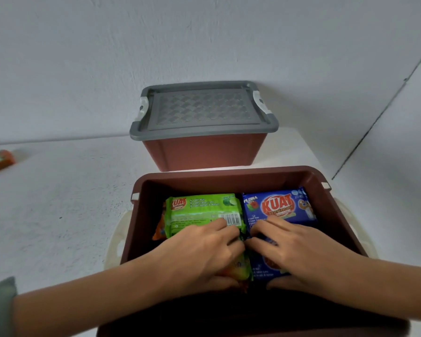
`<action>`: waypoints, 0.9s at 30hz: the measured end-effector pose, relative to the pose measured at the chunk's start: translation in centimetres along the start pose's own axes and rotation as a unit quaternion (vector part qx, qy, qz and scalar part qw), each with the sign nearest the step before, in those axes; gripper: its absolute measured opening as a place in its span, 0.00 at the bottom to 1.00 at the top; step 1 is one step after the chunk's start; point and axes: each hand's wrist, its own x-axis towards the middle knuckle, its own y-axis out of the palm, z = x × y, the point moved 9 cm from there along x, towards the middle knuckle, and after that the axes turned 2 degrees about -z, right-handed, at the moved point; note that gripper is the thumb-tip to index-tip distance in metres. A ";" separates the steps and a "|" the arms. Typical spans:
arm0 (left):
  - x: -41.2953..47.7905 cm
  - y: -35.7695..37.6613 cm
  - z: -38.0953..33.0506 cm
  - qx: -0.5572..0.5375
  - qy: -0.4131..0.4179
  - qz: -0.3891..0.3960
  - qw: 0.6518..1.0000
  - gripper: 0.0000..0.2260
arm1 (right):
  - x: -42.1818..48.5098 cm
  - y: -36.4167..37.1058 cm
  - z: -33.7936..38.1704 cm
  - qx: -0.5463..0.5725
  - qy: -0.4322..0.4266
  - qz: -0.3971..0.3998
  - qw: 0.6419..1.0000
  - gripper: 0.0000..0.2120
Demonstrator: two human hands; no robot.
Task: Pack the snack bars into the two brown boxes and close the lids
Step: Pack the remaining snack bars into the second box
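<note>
We log a plain domestic-looking room: bare white plaster wall (204, 32), white tabletop (58, 203), household plastic storage box (204, 152) with grey clip lid (202, 108); exact room unclear.

The blue packet (277, 207) on the right reads "FLORA" in white and "KUAT" in large red letters; the green packet (202, 210) on the left shows "UAT" on red, and a barcode (232, 218); smaller print is unreadable.

A pale grey, lightly textured wall (204, 32) fills the back. At right a thin dark seam (379, 117) slants down it. The wall meets a white, speckled floor (46, 203) at left. The light is soft and even.
</note>
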 end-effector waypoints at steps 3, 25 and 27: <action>0.0 0.0 -0.2 0.006 0.012 -0.007 1.000 0.18 | 0.0 0.3 -0.1 0.022 -0.005 0.004 1.000 0.36; -34.4 -11.9 23.8 0.014 -0.543 -0.262 0.798 0.11 | 34.5 -9.8 12.4 0.155 -0.154 -0.122 0.968 0.24; -41.2 -11.6 26.2 0.035 -0.618 -0.248 0.746 0.12 | 40.5 -8.3 15.1 0.156 -0.162 -0.103 0.969 0.26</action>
